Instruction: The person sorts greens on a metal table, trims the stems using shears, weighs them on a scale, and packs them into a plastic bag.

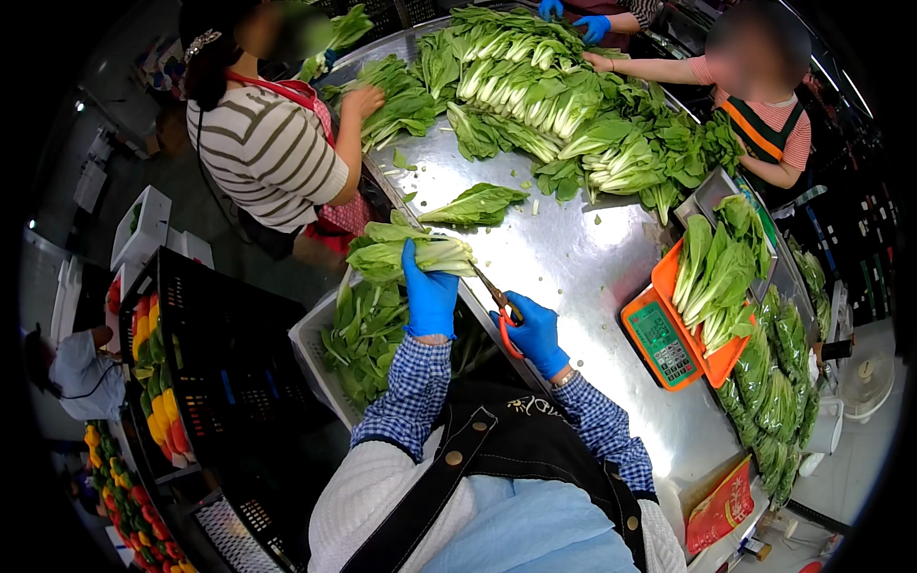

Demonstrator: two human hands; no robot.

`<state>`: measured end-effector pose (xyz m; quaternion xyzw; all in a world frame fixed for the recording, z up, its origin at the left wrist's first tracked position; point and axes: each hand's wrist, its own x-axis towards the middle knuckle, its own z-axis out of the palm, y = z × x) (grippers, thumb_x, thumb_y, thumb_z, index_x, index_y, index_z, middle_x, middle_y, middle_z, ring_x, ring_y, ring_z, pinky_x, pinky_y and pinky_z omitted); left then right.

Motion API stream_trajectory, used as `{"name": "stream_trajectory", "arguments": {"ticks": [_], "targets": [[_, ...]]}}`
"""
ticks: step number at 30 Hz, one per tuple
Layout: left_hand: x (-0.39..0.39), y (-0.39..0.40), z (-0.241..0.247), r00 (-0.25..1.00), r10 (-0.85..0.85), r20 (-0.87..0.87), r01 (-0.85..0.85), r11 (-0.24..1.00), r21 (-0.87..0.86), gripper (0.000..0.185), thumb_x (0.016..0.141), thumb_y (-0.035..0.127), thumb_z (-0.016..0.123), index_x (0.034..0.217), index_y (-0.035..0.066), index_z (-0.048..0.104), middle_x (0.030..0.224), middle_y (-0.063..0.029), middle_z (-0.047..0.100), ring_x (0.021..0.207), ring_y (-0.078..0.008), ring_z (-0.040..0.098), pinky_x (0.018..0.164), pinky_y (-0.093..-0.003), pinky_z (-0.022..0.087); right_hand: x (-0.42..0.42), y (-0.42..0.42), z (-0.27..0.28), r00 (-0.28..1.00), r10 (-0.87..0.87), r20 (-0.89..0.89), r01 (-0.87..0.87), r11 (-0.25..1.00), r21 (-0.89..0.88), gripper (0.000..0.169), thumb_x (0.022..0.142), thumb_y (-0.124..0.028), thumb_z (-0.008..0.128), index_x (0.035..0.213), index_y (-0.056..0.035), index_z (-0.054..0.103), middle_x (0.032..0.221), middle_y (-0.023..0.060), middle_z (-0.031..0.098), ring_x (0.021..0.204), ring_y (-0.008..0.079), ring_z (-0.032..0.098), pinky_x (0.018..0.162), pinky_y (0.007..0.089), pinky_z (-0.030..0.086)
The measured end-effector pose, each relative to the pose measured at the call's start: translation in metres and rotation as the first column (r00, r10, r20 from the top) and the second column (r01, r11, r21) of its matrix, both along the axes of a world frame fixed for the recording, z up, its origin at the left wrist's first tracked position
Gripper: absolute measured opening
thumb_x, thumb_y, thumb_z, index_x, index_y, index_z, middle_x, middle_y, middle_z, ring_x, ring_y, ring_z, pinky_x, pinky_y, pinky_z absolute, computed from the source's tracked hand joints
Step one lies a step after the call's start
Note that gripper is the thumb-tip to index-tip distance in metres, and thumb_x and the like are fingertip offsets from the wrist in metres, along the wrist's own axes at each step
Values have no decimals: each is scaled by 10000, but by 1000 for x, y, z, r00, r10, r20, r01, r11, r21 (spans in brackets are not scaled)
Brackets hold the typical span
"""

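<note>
In a blue glove, my left hand (432, 297) grips a head of leafy greens (387, 251), its pale stem end pointing right. My right hand (534, 333), gloved in blue too, has its fingers in the red handles of a pair of scissors (508, 324). The dark blade tips reach the stem end of the held greens. Beneath my left forearm a white crate (315, 344) holds more loose greens (365, 340). Another head of greens (476, 205) lies alone on the steel table (573, 251), just beyond my hands.
An orange digital scale (663, 340) bears greens (716, 272) in its tray at the right. Bagged greens (774, 394) and a red packet (720, 505) line that edge. A large heap of greens (530, 93) covers the far end. Co-workers stand around it. Black crates (229, 344) stand at left.
</note>
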<state>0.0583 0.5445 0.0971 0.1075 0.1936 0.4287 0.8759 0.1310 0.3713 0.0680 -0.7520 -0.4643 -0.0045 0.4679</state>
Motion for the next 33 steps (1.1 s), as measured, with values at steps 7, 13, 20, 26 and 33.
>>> {"name": "stream_trajectory", "arguments": {"ticks": [7, 13, 20, 26, 33], "targets": [[-3, 6, -8, 990, -118, 76, 119, 993, -20, 460, 903, 410, 385, 1095, 11, 508, 1035, -160, 568, 941, -305, 566, 841, -458, 461, -7, 6, 0, 994, -50, -98, 60, 993, 102, 393, 686, -183, 736, 1033, -82, 581, 810, 98, 593, 607, 212, 580, 537, 281, 467], [-3, 5, -14, 965, -212, 157, 205, 977, 58, 450, 904, 409, 385, 1078, 16, 520, 1022, -156, 571, 943, -299, 564, 830, -453, 465, -6, 5, 3, 996, -7, -92, 12, 998, 62, 422, 685, -164, 730, 1064, -89, 562, 837, 92, 568, 635, 201, 567, 561, 287, 469], [0, 4, -15, 957, -195, 214, 188, 981, 56, 429, 908, 409, 395, 1090, 39, 513, 990, -123, 577, 914, -257, 571, 842, -413, 470, -6, 3, 24, 996, -28, -89, 34, 997, 65, 420, 678, -158, 728, 1059, -96, 564, 823, 88, 563, 652, 207, 568, 576, 299, 468], [3, -11, 11, 968, -196, 155, 185, 979, 82, 437, 897, 392, 439, 1159, 44, 478, 1028, -111, 559, 954, -247, 547, 872, -410, 455, -5, 3, 39, 999, -49, -23, 50, 998, 36, 418, 673, -152, 723, 1057, -107, 563, 811, 91, 554, 708, 229, 573, 617, 319, 463], [6, -14, 12, 928, -246, 280, 239, 969, 60, 479, 879, 407, 465, 1187, 41, 448, 1036, -105, 554, 966, -245, 530, 877, -400, 429, -2, 7, 37, 1000, -7, -17, 9, 995, 99, 410, 677, -133, 718, 1053, -88, 560, 802, 85, 553, 688, 220, 572, 590, 306, 464]]}}
